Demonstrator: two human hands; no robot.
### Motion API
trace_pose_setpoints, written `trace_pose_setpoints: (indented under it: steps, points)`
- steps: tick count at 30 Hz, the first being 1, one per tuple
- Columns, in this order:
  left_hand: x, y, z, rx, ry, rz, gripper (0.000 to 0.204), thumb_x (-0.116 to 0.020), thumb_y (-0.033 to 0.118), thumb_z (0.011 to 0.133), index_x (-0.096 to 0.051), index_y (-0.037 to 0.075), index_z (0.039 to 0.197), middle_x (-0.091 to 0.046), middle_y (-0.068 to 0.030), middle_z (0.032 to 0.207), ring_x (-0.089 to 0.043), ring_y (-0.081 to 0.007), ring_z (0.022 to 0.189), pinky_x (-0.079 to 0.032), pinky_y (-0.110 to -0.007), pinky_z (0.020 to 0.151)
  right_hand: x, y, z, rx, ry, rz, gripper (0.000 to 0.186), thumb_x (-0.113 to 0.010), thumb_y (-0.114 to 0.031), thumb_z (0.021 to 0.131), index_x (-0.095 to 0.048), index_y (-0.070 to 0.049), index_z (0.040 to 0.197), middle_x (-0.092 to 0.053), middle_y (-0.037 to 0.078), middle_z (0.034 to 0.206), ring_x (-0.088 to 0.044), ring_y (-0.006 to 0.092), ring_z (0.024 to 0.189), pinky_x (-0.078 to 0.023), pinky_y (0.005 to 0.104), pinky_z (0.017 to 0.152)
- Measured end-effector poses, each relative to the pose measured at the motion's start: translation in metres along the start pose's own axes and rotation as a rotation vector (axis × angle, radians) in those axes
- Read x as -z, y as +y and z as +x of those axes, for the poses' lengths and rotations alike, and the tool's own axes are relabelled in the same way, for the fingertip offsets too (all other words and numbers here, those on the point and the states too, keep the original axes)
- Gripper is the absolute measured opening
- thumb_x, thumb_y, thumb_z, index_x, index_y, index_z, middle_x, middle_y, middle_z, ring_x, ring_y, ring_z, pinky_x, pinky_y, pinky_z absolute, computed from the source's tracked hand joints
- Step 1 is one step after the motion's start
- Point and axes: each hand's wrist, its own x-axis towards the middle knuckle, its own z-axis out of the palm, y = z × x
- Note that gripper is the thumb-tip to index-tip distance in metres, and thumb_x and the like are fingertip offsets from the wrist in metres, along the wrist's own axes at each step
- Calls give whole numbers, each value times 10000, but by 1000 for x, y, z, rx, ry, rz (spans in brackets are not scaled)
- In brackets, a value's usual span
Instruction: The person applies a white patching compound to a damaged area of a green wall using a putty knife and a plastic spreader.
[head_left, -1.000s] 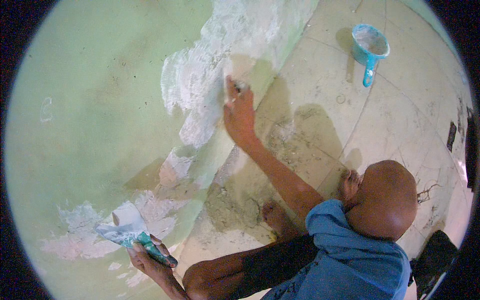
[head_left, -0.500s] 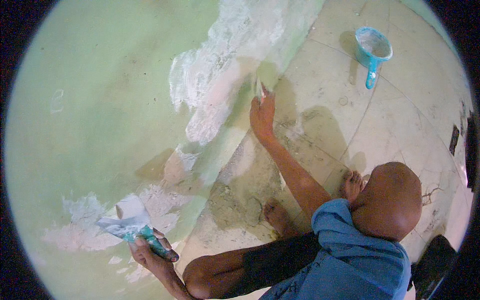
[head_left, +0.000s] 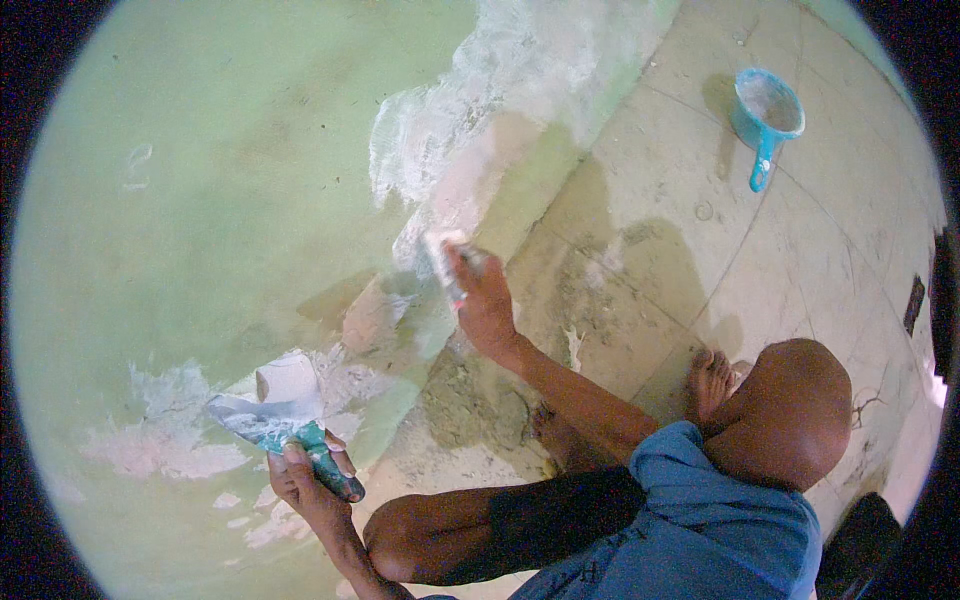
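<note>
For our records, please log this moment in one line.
left hand: teal-handled scraper; right hand: blurred tool, near white patch; blue dipper: floor

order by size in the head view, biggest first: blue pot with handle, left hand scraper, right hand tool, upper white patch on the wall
1. Upper white patch
2. Scraper
3. Blue pot
4. Tool, blurred and partly covered, so judged by what shows

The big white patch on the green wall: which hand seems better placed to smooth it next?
Probably the right hand: it holds a pale flat tool at the lower end of the white patch. The left hand is farther away, gripping a green-handled scraper carrying white paste.
</note>
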Motion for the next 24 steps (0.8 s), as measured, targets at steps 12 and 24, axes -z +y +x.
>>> trace_pose_setpoints:
  steps: [12,24]
  points:
    - [-4,-1,1,-65,26,-16,343,-489,348,947,-541,27,840,-528,-85,532,-468,-143,347,-346,-240,283,-34,22,-25,21,7,-41,689,-472,68,802,-263,-56,1447,-421,235,1270,-392,404,1130,-322,440,1001]
    - [1,-2,-2,-37,23,-10,320,-465,316,952,-513,12,867,-531,-94,546,-453,-137,339,-348,-240,293,-2,-33,44,-276,276,62,708,-498,50,772,-294,-68,1440,-444,247,1198,-423,386,1077,-316,436,977]
